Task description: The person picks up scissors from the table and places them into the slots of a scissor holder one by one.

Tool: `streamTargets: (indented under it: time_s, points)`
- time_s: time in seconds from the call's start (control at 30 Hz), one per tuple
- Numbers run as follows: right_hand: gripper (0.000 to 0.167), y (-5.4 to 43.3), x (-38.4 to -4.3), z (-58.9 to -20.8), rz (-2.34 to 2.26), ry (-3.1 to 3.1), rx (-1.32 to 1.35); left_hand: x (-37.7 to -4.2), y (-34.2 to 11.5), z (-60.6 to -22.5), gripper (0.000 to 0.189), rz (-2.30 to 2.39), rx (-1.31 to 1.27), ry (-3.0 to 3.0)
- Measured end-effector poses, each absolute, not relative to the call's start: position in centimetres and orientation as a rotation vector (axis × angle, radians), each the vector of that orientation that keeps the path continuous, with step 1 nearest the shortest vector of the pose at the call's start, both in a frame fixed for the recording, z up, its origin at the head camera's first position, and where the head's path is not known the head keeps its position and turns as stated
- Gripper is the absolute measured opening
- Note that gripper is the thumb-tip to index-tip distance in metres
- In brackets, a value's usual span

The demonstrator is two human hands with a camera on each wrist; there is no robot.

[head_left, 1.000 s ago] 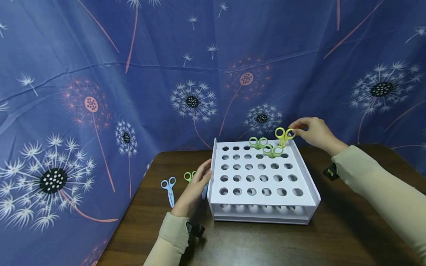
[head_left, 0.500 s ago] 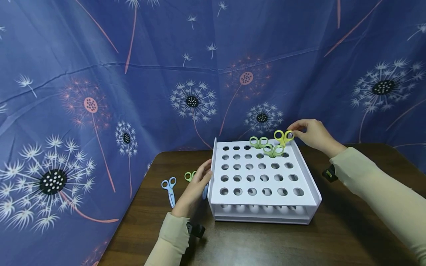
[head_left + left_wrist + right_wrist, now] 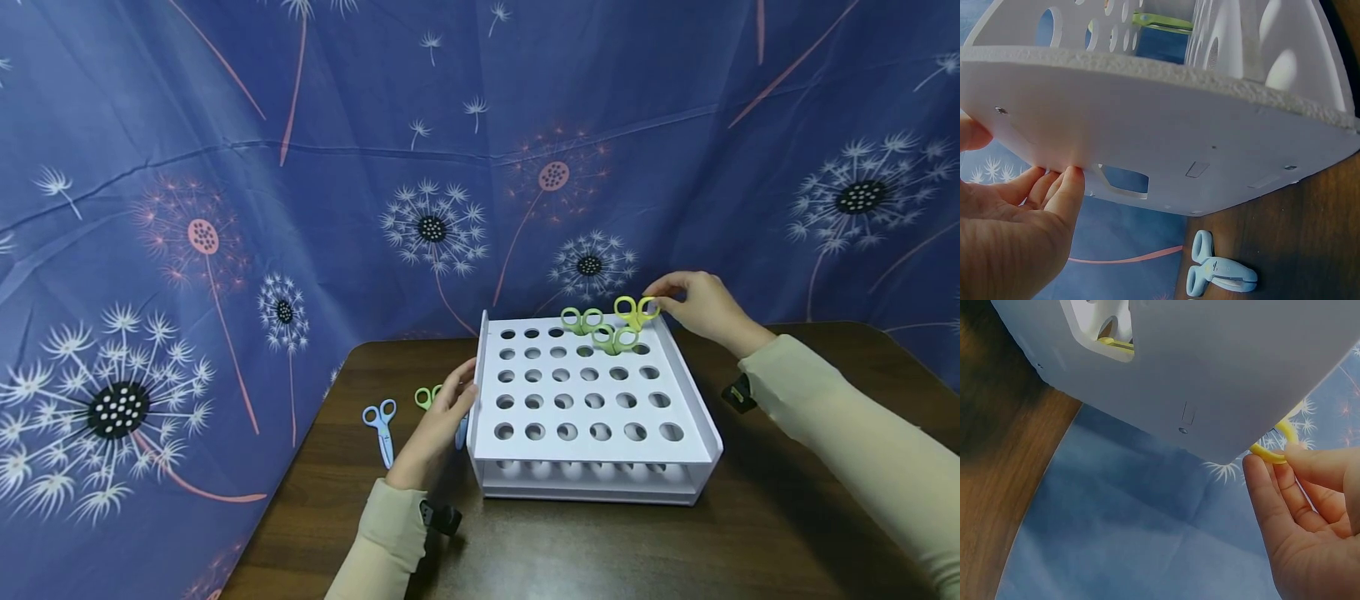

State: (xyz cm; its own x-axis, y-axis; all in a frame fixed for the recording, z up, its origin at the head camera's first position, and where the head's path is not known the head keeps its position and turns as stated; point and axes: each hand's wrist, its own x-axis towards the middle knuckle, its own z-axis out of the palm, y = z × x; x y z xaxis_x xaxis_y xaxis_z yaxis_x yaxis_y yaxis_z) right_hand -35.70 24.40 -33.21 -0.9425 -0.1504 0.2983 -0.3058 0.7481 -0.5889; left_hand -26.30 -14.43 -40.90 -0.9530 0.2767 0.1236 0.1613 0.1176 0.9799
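Note:
My right hand pinches one finger loop of a pair of yellow scissors at the back right corner of a white rack full of round holes. Part of a yellow blade shows through the rack's side slot in the right wrist view. Two pairs of green scissors stand in holes beside it: one pair in the back row, another just in front. My left hand rests on the rack's left side, its fingertips touching the outer panel in the left wrist view.
On the table left of the rack lie light blue scissors. Another green pair and a blue pair are partly hidden by my left hand. A blue dandelion-print cloth hangs behind the table.
The yellow scissors have sunk lower into the back right hole, with my right hand moving down slightly along with them. My left hand stays on the rack's side.

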Motion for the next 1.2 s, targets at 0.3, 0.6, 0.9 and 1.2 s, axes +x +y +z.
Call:
streamTargets:
  time_s: [0.3, 0.6, 0.9, 1.2]
  points:
    - [0.017, 23.97, -35.32, -33.39, 0.978, -2.703, 0.342, -26.27, -14.52, -41.10, 0.052, 1.991, 0.413, 2.261]
    - [0.016, 23.86, -35.43, -33.92, 0.976, -2.669, 0.310, -26.20, -14.47, -41.08, 0.052, 1.996, 0.403, 2.250]
    - [0.016, 23.68, -35.41, -33.48, 0.979, -2.676, 0.333, -26.48, -14.47, -40.76, 0.052, 1.991, 0.467, 2.279]
    - [0.021, 23.62, -35.11, -33.58, 0.967, -2.688, 0.335, -26.43, -14.45, -40.92, 0.052, 1.983, 0.482, 2.279]
